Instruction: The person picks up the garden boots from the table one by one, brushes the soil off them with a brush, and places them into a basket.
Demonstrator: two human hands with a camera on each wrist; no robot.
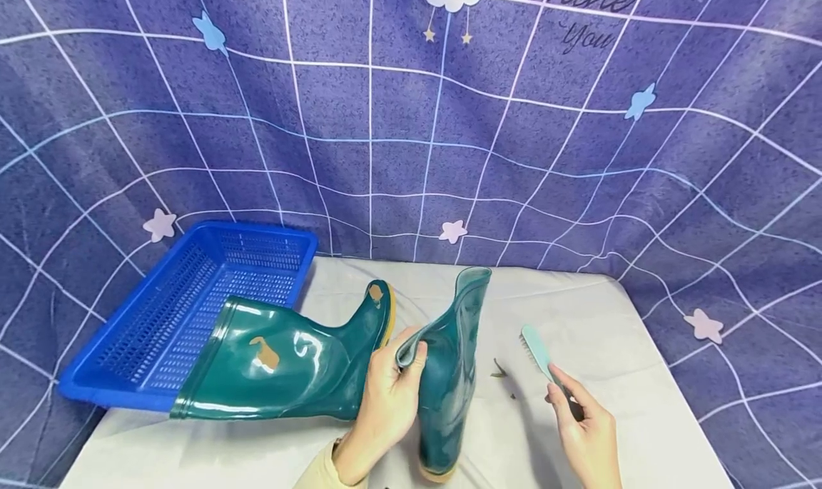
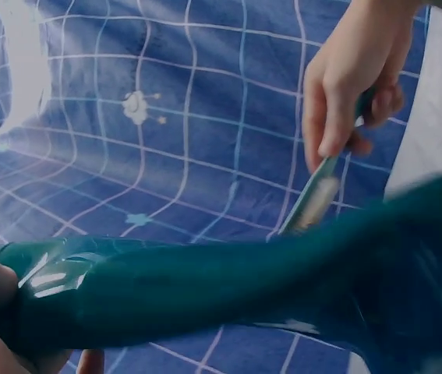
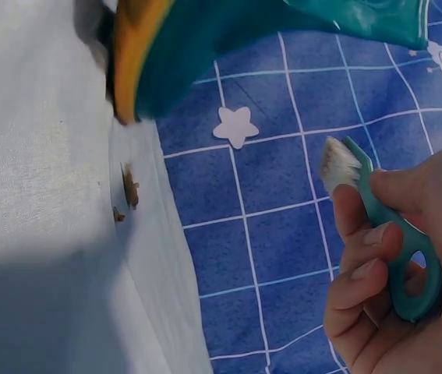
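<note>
My left hand (image 1: 393, 396) grips the folded rim of a green rubber boot (image 1: 443, 396), held with its opening up and away and its pale sole edge low. A second green boot (image 1: 289, 360) lies on its side at left, brown mud patches on its shaft and toe. In my right hand (image 1: 587, 425) is a light-green scrubbing brush (image 1: 536, 350) with pale bristles and a looped handle (image 3: 415, 273), gripped between thumb and fingers. The brush is apart from the boot, to its right. In the left wrist view the held boot (image 2: 166, 288) spans the lower half.
A blue plastic basket (image 1: 128, 396) stands at the left, with the lying boot's shaft over its near edge. Small brown mud bits (image 1: 498, 369) lie on the white-covered table (image 1: 597, 310) between boot and brush. A purple-blue checked cloth (image 1: 411, 153) hangs behind.
</note>
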